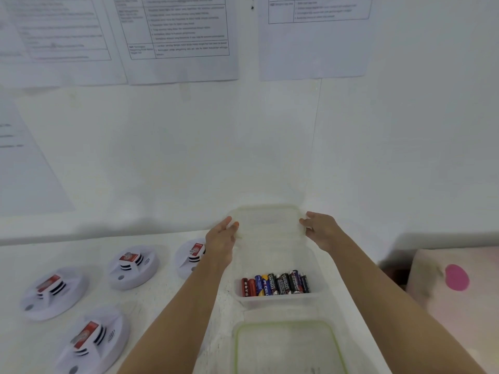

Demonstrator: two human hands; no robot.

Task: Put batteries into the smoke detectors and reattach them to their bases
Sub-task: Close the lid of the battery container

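Note:
Both hands hold a clear plastic lid (267, 221) by its side edges, lifted and tilted up over the far end of a clear container (279, 300). My left hand (221, 240) pinches the lid's left edge and my right hand (320, 230) grips its right edge. Several batteries (275, 285), red, blue and black, lie side by side in the container's near end. Several white smoke detectors with red labels sit on the white table to the left: one (51, 292) at the far left, one (132, 265) behind it, one (91, 338) at the front, and one (189, 256) partly hidden by my left forearm.
A second clear container with a green-rimmed lid (289, 346) sits close in front of the battery container. A pale box or cloth with a pink spot (456, 278) stands at the right. The white wall just behind the table carries printed sheets (178, 31).

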